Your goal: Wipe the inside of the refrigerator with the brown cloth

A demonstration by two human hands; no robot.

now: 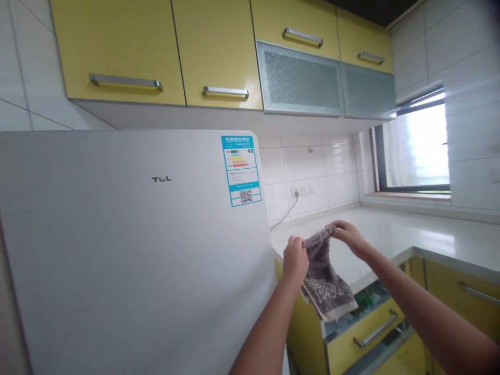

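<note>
A dark grey-brown towel (pixel 326 276) with a pale floral pattern and a light hem hangs between my two hands. My left hand (pixel 296 259) is closed on its upper left corner, close to the fridge's right edge. The upper right corner is pinched by my right hand (pixel 349 237), thumb and fingers together over the white countertop (pixel 394 224). The towel's lower part drapes in front of the counter edge, above a partly open yellow drawer (pixel 363 333).
A tall white fridge (pixel 128 260) with an energy label (pixel 241 171) fills the left. Yellow wall cabinets (pixel 219 47) with metal handles run overhead. A plugged cord (pixel 287 213) hangs from a wall socket (pixel 296 192). At the right is a window (pixel 414 146). A green item (pixel 364 299) lies inside the drawer.
</note>
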